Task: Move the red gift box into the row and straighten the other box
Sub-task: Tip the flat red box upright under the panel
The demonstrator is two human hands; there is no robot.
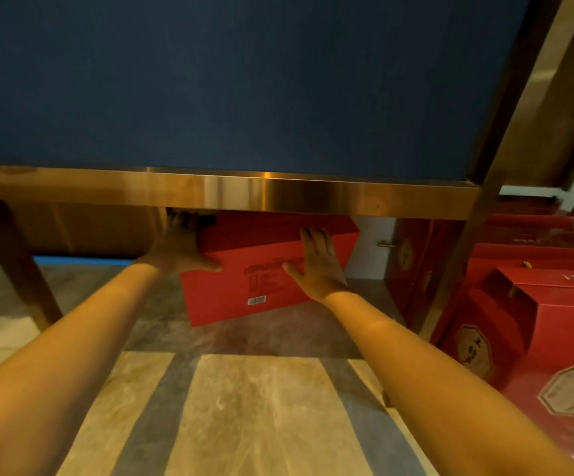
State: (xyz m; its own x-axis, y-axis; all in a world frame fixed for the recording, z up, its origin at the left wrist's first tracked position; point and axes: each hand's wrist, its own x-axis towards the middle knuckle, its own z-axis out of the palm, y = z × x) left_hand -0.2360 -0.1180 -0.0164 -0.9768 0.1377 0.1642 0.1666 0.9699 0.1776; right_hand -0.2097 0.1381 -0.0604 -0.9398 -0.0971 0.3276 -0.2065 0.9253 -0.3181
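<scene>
A red gift box [244, 286] with printed text and a barcode stands on the floor under the shelf, turned at an angle, its top hidden by the gold shelf rail. My left hand [180, 249] grips its left upper corner, thumb on the front face. Flat against the front face near the right end lies my right hand [320, 262], fingers spread. Another red box [412, 262] stands to the right under the shelf, separated by a gap.
A gold-trimmed shelf rail [230, 192] with a dark blue panel [244, 80] crosses above the hands. A gold post [450, 269] stands to the right. Several red gift boxes [546, 324] are stacked at far right. The floor [244, 407] is striped marble.
</scene>
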